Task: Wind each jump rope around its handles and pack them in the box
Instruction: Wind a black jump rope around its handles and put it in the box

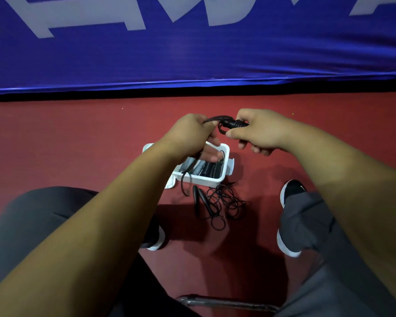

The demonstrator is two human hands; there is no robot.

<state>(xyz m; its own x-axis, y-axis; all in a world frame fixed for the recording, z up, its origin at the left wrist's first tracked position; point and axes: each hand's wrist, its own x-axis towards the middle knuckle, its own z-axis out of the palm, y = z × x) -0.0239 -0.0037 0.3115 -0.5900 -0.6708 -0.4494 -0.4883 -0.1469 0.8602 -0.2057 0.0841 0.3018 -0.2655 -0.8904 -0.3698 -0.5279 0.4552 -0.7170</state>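
Now: right hand [260, 133] curls tight round wound handles [237, 124]; left hand [191, 133] pinches rope [208, 120] at their 9 o'clock. Box [225, 164] on floor [78, 145] at hands' 6 o'clock; loose rope [224, 202] at box's 6 o'clock.

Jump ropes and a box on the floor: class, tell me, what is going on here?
A seated person is winding a black jump rope. The right hand grips its wrapped end, and the left hand holds the cord, whose tail hangs down past the white box. The box, on the red floor, already holds wound ropes. A loose rope lies tangled on the floor beside it.
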